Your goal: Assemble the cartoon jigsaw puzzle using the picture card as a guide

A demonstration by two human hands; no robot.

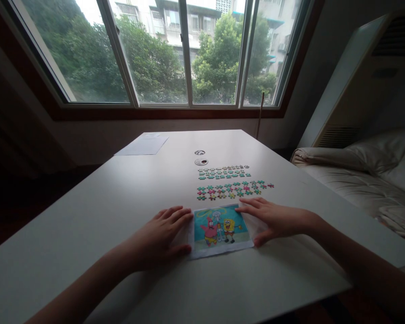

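Observation:
A small cartoon picture sheet (205, 245) with a white border lies flat on the white table, showing a pink starfish, a grey-green figure and a yellow sponge on teal. Against its left edge rests my left hand (168, 231), fingers stretched out and thumb apart. My right hand (270, 219) is spread at the right side, with fingertips on the upper right corner and the thumb by the lower right corner. Just beyond the sheet, several loose jigsaw pieces (228, 189) in teal, pink and yellow are laid out in rows. Another group of mostly teal pieces (219, 173) lies farther back.
Two small round objects (201, 162) lie behind the pieces. White papers (141, 145) rest at the table's far left corner. The table (121, 198) stands before a window, with a pale padded sofa (357, 171) and a tall white appliance (351, 67) on the right.

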